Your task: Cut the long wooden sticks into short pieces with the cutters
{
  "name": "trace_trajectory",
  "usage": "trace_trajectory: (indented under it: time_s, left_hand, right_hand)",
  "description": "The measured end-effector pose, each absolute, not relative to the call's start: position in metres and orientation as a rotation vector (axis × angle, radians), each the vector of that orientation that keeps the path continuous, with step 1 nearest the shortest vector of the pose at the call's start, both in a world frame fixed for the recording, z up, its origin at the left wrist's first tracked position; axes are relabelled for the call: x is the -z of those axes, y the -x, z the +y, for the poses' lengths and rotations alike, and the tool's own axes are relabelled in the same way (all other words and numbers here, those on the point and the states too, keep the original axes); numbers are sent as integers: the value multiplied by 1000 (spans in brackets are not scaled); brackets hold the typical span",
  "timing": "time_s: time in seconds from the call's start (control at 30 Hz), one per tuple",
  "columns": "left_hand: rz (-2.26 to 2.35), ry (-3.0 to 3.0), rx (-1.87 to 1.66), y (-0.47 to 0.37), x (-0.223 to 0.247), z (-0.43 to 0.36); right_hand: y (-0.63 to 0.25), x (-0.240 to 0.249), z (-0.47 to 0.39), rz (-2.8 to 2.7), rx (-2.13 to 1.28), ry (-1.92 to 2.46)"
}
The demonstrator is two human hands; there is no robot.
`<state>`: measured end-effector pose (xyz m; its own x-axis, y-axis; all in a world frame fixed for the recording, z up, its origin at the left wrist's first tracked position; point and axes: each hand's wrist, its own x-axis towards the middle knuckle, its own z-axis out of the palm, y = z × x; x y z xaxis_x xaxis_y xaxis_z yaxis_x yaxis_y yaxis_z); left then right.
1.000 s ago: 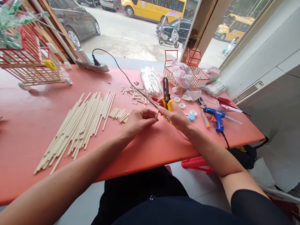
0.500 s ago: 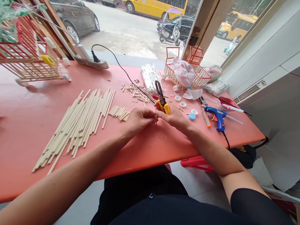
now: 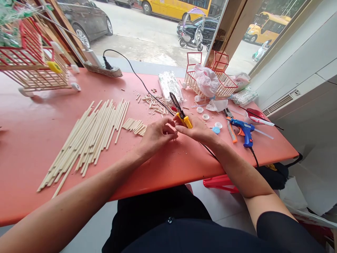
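My right hand (image 3: 198, 129) is closed around yellow-handled pliers (image 3: 181, 111), whose dark jaws point up and away from me. Beside it, my left hand (image 3: 158, 135) has thumb and fingers bent together in a pinch. The fingertips of both hands nearly meet just above the table; whatever small piece may be between them is too hidden to name. Short cut wooden sticks (image 3: 135, 126) lie in a row just left of my left hand. Farther left is a spread pile of long wooden sticks (image 3: 92, 140).
Wood offcuts (image 3: 155, 105) and a foil-like packet (image 3: 170, 86) lie beyond my hands. To the right are a blue glue gun (image 3: 243, 131), orange-handled pliers (image 3: 231, 130) and bottle caps (image 3: 216, 130). Small stick-built carts (image 3: 226, 84) (image 3: 34, 77) stand at both back corners. A black cord (image 3: 139, 79) crosses the table.
The pliers have tipped slightly to the left. My left fingers have loosened and shifted a little. A stretch of black cord now shows below my right wrist.
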<state>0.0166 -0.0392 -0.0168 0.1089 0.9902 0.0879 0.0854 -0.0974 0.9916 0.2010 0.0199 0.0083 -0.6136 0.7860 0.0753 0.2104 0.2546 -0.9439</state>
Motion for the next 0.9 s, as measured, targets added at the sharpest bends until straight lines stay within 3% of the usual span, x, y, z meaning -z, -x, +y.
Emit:
trace_trajectory:
  time_s: [0.5,0.9]
  left_hand:
    - [1169,-1401,-1236,-14,21,-34]
    - [1244,-1474,-1236,-10,22,-29]
  right_hand:
    - [-197,1,14,-2248,-735,916]
    - [-191,7,12,-2229,-710,843]
